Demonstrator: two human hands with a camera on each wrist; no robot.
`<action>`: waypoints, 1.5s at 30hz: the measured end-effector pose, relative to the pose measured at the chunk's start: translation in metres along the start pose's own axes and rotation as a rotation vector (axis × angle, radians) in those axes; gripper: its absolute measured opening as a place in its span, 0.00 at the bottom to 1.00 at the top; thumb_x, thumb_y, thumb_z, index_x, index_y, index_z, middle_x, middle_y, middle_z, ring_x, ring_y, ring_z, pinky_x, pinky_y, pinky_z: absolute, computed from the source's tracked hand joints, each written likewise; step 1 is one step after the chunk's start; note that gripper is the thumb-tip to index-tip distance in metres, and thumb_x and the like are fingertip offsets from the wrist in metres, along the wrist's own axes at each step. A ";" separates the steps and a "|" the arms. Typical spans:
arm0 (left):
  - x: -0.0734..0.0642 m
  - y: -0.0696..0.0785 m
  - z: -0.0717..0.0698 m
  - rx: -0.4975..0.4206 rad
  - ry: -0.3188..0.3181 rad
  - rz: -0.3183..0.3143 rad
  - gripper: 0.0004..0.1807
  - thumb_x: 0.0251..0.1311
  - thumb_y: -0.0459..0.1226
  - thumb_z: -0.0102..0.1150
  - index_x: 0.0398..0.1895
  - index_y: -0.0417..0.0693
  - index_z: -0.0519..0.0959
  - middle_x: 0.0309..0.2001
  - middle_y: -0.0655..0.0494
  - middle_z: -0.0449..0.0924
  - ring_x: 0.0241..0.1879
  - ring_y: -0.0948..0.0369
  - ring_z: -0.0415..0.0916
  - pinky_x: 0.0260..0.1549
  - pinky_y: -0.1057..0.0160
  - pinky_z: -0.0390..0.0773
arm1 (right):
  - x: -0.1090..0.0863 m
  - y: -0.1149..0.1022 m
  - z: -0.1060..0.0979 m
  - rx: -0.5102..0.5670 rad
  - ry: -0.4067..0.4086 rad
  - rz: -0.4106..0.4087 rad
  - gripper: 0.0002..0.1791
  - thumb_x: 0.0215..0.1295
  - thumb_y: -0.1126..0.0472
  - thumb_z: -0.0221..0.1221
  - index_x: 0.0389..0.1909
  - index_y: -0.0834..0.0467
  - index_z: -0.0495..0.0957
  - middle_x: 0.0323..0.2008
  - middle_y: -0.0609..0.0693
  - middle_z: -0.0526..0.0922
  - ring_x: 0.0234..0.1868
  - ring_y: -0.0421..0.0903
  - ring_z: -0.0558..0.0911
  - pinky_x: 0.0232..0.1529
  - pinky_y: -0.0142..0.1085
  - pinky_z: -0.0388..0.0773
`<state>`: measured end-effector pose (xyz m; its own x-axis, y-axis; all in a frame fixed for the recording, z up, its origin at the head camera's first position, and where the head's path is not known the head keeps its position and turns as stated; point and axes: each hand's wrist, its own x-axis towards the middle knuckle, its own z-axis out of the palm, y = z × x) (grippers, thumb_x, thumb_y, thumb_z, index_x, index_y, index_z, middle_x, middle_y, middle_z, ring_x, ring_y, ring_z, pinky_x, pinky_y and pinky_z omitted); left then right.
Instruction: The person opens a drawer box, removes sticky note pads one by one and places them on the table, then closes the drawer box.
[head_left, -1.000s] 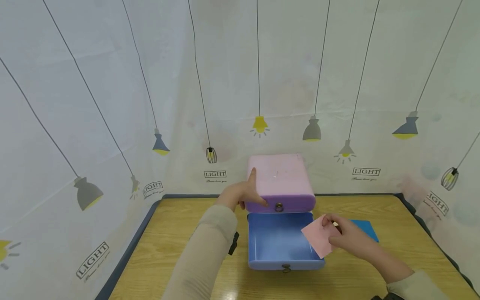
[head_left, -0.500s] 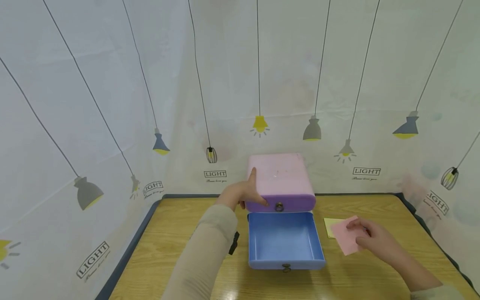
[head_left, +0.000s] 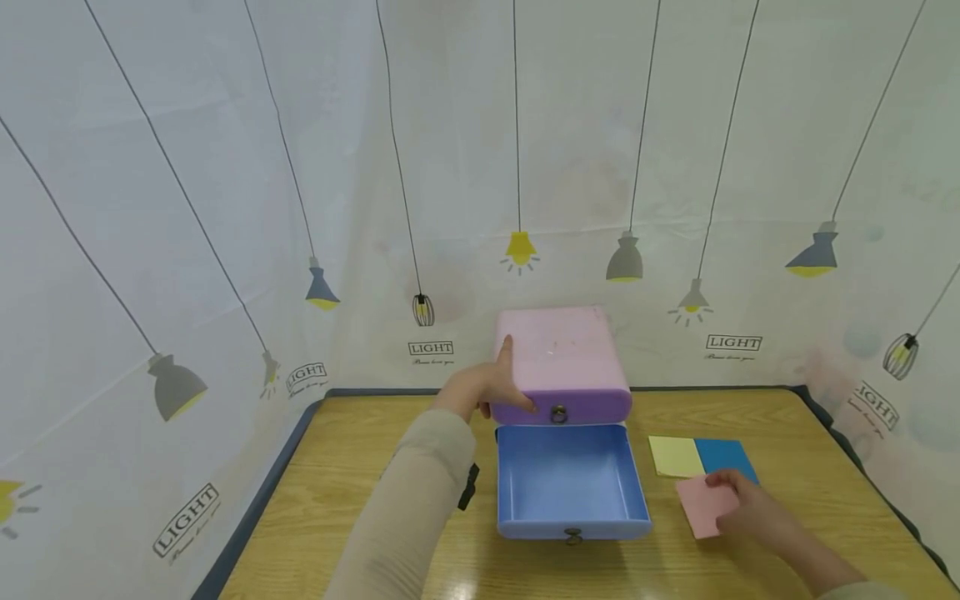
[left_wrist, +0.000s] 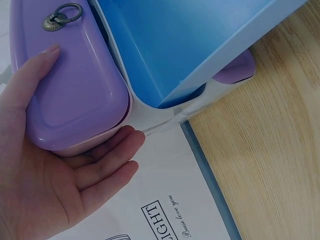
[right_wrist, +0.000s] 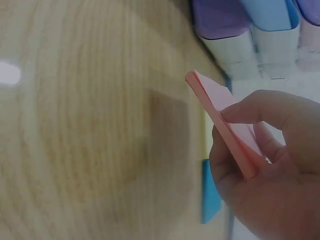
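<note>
On the table (head_left: 360, 467) stands a cabinet (head_left: 558, 346), its blue drawer (head_left: 566, 475) sticking out towards the person. The left hand (head_left: 491, 387) grips the cabinet's left side, thumb across the purple front. The right hand (head_left: 750, 504) pinches a pink pad (head_left: 703, 507) above the table, right of the drawer, near a yellow pad (head_left: 673, 456) and a blue pad (head_left: 726, 460) lying edge to edge.

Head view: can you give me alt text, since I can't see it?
The right hand holds a pink paper pad near a yellow pad and a blue pad on a wooden table. The left hand grips a pink-topped drawer box, its blue drawer open.
</note>
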<state>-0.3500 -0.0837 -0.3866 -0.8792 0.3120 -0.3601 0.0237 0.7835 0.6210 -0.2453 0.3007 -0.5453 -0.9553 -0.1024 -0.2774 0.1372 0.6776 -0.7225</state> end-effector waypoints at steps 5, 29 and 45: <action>0.000 0.000 0.000 0.002 0.002 0.006 0.73 0.46 0.46 0.75 0.76 0.58 0.20 0.55 0.34 0.69 0.33 0.48 0.79 0.32 0.53 0.82 | 0.006 0.011 0.010 -0.038 -0.014 -0.008 0.37 0.48 0.69 0.71 0.57 0.75 0.63 0.56 0.75 0.67 0.57 0.70 0.66 0.58 0.65 0.62; -0.002 -0.001 -0.001 -0.006 0.000 0.023 0.73 0.46 0.46 0.75 0.76 0.58 0.20 0.55 0.34 0.69 0.34 0.49 0.78 0.32 0.53 0.82 | 0.010 0.024 0.030 -0.356 0.076 -0.019 0.39 0.46 0.48 0.75 0.52 0.71 0.76 0.47 0.69 0.72 0.48 0.66 0.74 0.50 0.61 0.71; -0.001 0.000 0.000 0.004 0.001 0.013 0.74 0.46 0.46 0.76 0.75 0.58 0.20 0.58 0.34 0.67 0.36 0.48 0.78 0.32 0.53 0.82 | 0.015 0.019 0.040 -0.358 0.165 -0.056 0.38 0.49 0.45 0.73 0.50 0.72 0.78 0.50 0.74 0.70 0.52 0.70 0.70 0.53 0.64 0.69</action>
<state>-0.3493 -0.0839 -0.3858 -0.8793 0.3220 -0.3510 0.0372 0.7811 0.6233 -0.2464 0.2827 -0.5888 -0.9920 -0.0477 -0.1169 0.0114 0.8882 -0.4594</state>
